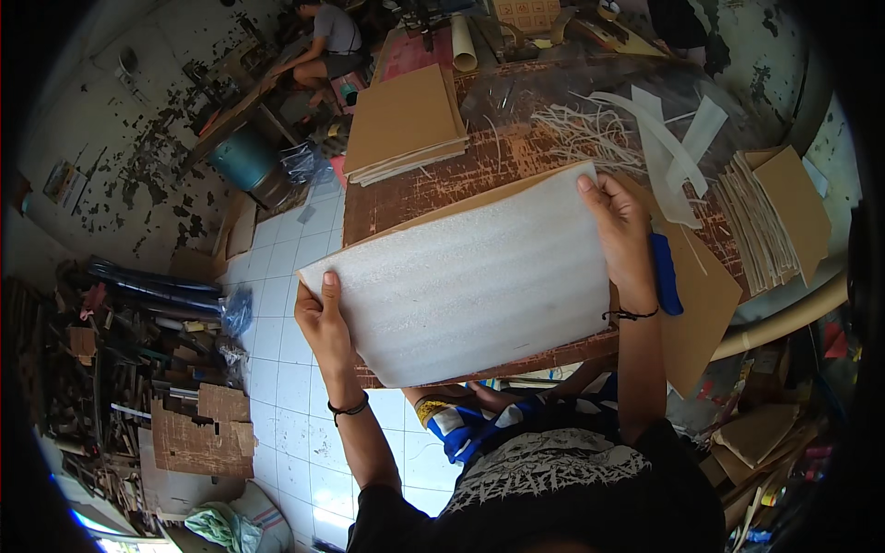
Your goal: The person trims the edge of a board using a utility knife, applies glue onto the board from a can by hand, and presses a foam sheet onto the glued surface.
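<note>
Between my two hands is a foam-faced board (470,276), a white foam sheet with a brown edge showing behind it along the top. It is tilted up over the near edge of the scratched brown table (498,173). My left hand (323,318) pinches its left edge, thumb on the white face and fingers behind. My right hand (616,221) grips the upper right corner the same way. A blue object (665,275) shows beside my right wrist, and a larger brown board (705,304) lies behind it.
A stack of brown boards (406,120) sits at the table's far left, and another stack (761,221) leans at the right. Thin offcut strips (590,134) and white strips (673,138) lie at the back. Scrap wood (203,433) piles up at left. A person (327,46) sits far left.
</note>
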Available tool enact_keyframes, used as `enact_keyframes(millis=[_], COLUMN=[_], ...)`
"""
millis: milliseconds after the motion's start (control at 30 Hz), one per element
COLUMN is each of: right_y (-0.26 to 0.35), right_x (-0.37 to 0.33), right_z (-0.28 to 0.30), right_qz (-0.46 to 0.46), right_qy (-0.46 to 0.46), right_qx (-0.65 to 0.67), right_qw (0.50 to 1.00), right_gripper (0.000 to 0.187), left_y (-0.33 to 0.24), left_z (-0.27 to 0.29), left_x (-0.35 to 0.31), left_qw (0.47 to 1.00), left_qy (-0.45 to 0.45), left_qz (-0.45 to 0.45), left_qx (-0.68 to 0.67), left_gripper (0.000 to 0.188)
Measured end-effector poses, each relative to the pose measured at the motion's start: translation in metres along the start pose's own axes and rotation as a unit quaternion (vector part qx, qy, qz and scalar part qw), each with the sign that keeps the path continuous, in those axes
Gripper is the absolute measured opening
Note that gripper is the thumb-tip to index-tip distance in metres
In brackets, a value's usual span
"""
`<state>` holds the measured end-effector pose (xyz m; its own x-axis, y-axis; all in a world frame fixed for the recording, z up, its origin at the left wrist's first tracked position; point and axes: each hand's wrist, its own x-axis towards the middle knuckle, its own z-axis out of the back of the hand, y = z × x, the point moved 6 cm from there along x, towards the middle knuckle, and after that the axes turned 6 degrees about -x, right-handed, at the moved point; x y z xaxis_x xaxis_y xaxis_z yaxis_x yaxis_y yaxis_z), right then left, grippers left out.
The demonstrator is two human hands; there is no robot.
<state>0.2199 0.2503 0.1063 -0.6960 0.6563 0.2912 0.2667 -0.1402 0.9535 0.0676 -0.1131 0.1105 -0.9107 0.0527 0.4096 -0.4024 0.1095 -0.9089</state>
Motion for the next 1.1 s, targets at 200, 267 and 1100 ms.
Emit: enact_keyframes(millis=[200,267,1100], right_y=[-0.004,-0.005,0.002], right_x=[0.0,0.0,0.015], right_z=[0.01,0.009,-0.004], right_qz=[-0.004,0.0,0.008], right_qy=[-0.014,-0.012,-0.077], right_qx=[-0.029,-0.038,-0.056], right_qw=[0.999,0.999,0.995], right_gripper=[0.03,0.031,0.048], left_y=[-0.002,0.0,-0.038], left_z=[-0.005,-0.003,0.017], left_x=[-0.002,-0.003,0.011], left_qw=[0.999,0.999,0.987], left_qy=[0.029,0.034,-0.041], left_qz=[0.015,0.02,-0.155], left_qx=[-0.001,-0.008,0.006], left_gripper=[0.038,0.037,0.027])
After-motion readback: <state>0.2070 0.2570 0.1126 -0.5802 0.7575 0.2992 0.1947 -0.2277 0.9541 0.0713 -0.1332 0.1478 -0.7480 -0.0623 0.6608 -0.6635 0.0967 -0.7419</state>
